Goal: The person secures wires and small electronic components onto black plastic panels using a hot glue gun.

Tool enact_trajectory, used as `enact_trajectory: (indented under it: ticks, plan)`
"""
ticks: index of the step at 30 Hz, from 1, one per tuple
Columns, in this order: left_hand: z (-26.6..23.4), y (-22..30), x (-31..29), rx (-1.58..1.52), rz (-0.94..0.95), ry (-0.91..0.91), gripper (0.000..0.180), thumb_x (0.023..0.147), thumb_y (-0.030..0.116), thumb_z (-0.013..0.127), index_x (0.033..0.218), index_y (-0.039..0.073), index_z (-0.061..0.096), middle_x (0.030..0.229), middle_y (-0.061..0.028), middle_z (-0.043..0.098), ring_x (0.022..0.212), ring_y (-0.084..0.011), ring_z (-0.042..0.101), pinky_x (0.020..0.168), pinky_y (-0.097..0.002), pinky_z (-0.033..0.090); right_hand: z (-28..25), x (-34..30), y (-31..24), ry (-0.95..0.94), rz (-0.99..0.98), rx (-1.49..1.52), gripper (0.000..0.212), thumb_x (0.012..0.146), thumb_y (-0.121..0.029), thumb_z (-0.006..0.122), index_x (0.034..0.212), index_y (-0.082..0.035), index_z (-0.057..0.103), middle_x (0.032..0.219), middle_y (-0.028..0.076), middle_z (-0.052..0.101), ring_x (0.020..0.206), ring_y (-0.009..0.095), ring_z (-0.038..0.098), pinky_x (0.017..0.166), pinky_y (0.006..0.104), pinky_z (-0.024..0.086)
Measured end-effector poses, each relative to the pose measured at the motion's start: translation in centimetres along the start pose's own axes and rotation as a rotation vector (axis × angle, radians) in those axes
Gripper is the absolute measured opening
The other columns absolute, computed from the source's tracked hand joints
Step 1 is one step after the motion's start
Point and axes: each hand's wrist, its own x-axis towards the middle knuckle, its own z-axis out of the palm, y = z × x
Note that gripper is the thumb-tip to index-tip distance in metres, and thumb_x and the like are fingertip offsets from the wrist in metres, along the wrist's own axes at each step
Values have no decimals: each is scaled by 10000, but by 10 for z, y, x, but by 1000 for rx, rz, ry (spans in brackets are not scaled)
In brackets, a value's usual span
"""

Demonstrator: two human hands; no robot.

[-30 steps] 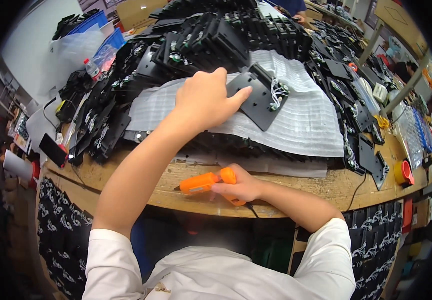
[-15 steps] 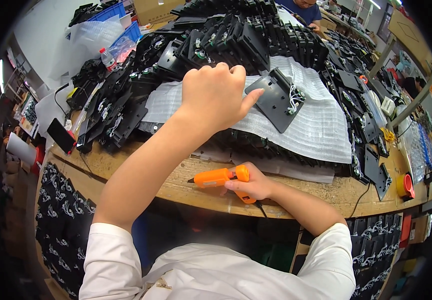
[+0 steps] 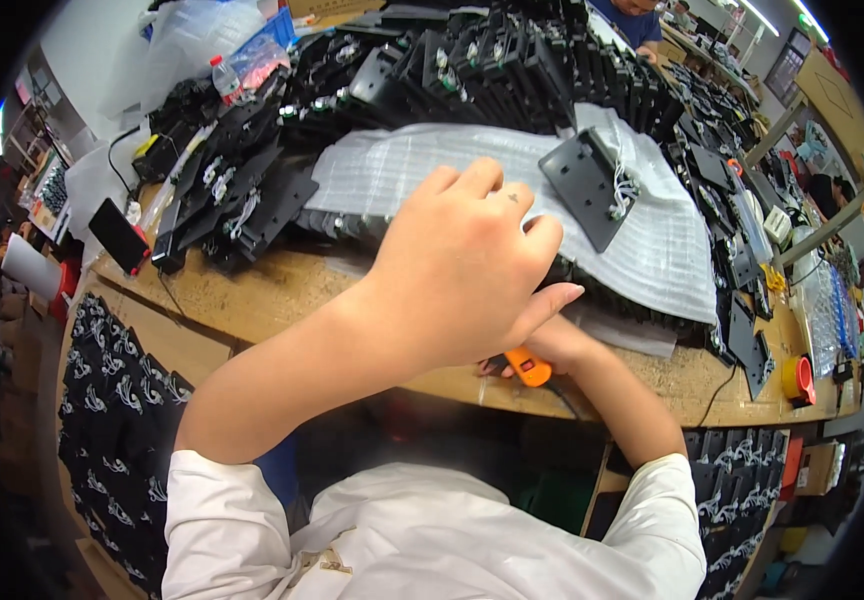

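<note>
My left hand (image 3: 467, 265) is raised over the bench, back of the hand up, fingers curled under and thumb pointing right. Whatever its fingers may hold is hidden beneath it. Behind its wrist, low at the bench's front edge, my right hand (image 3: 560, 343) is closed on an orange glue gun (image 3: 530, 368). Only part of the gun's handle shows; its nozzle is covered by my left hand. Beyond both hands a black plastic panel (image 3: 584, 195) with white wires and a small green part lies on white foam sheet (image 3: 667, 235), apart from my fingers.
Stacked black panels (image 3: 452, 75) rise behind the foam, with more at both sides. A phone (image 3: 118, 236) leans at left near a bottle (image 3: 225, 80). A tape roll (image 3: 798, 380) sits on the wooden bench (image 3: 242, 310) at right. Another person (image 3: 632, 20) is at the far side.
My left hand has come down and toward me from above the foam, and now covers most of the glue gun. The view has shifted slightly; the panel on the foam lies as before.
</note>
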Motion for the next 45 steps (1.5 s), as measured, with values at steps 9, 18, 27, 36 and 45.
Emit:
enact_trajectory:
  ticks: [9, 18, 27, 36, 45]
  plan:
    - [24, 0, -40, 117, -76, -35, 295, 716, 316, 721, 828, 57, 636, 984, -135, 630, 1012, -315, 565, 823, -388, 445, 72, -72, -25, 974, -1153, -1189, 397, 804, -397, 690, 886, -9, 683, 870, 146, 685, 840, 341, 671, 764, 416, 528]
    - [11, 23, -97, 1, 144, -148, 370, 779, 247, 618, 1083, 37, 619, 1293, -162, 533, 1220, -314, 493, 929, -384, 436, 118, -44, -15, 708, -1231, -1518, 698, 850, -685, 414, 1144, -104, 665, 1180, 173, 615, 1137, 375, 567, 1001, 520, 366]
    - [34, -42, 16, -104, -401, 76, 505, 865, 482, 598, 843, -20, 653, 720, -199, 647, 738, -307, 674, 639, -432, 522, 63, -49, 46, 1002, -290, -1195, 520, 692, -431, 777, 929, 5, 619, 902, 178, 644, 824, 355, 644, 749, 433, 520]
    - [107, -59, 82, -159, -465, -107, 572, 794, 522, 686, 1001, -12, 690, 910, -170, 703, 813, -308, 694, 718, -378, 547, 48, -34, 34, 912, -172, -1131, 684, 581, -436, 837, 991, 64, 613, 873, 222, 656, 818, 362, 649, 742, 401, 519]
    - [-13, -54, -136, -726, -659, 635, 328, 863, -12, 666, 1164, -25, 537, 1032, -76, 625, 888, -120, 597, 810, -232, 473, 23, -55, 77, 494, -598, -347, 468, 662, -198, 831, 997, 26, 593, 987, 129, 666, 786, 234, 638, 747, 366, 526]
